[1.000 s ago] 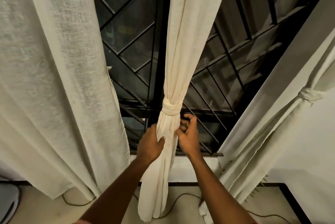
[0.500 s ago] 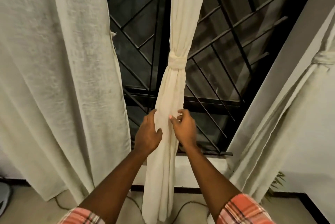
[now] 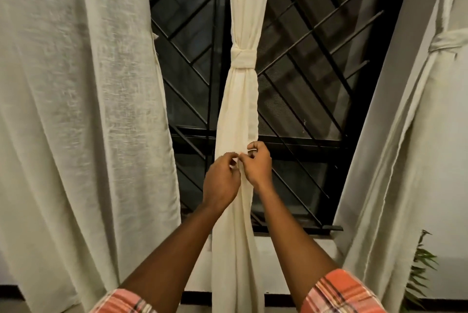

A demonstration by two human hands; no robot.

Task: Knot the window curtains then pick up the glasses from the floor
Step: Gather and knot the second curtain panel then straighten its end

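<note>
Only the head view here. The middle curtain (image 3: 238,110) hangs straight down in front of the dark window grille (image 3: 304,72), already tied, with its knot (image 3: 241,58) sitting well above the hands. Both hands are on the tail of fabric below that knot. The left hand (image 3: 221,181) has its fingers curled in and pinches a fold at the curtain's front. The right hand (image 3: 257,165) is just beside it, thumb and forefinger nipping the same bit of cloth while the other fingers curl loosely. Fingertips nearly touch. The left curtain (image 3: 76,110) hangs loose and wide, no knot in sight. The right curtain (image 3: 405,160) is tied too, knot high at the frame's edge. Plaid sleeves (image 3: 336,292) show near the bottom, and a leafy plant (image 3: 420,274) sits low on the right.
</note>
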